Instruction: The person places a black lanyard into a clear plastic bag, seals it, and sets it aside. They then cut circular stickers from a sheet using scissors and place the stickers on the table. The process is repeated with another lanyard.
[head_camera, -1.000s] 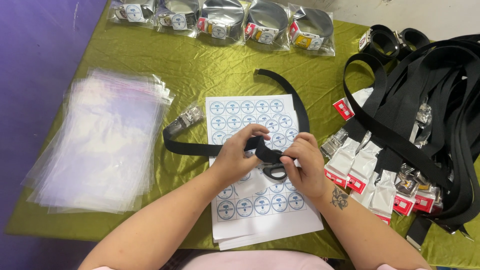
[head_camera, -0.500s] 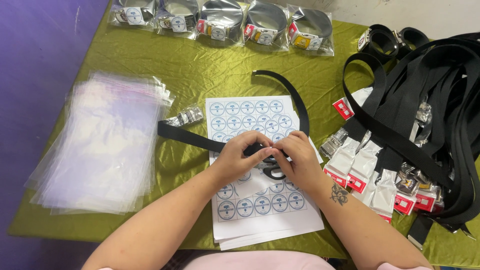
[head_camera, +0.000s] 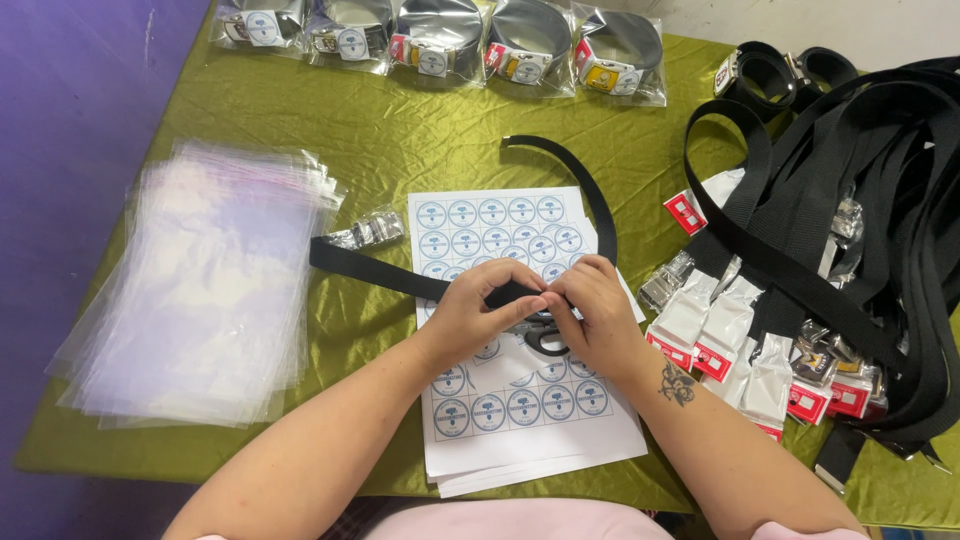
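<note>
Gripping one black belt (head_camera: 400, 275), both hands, left hand (head_camera: 480, 315), right hand (head_camera: 595, 320), five bagged belts (head_camera: 440, 35) beyond.

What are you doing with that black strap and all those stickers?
A person's left hand and right hand pinch a long black woven belt together over a white sheet of round blue-and-white stickers. Its plastic-wrapped metal buckle lies to the left, on the green satin tablecloth. Black-handled scissors rest beneath the hands. A stack of clear plastic bags waits on the left, a pile of loose black belts on the right, and bagged coiled belts line the far edge.
</note>
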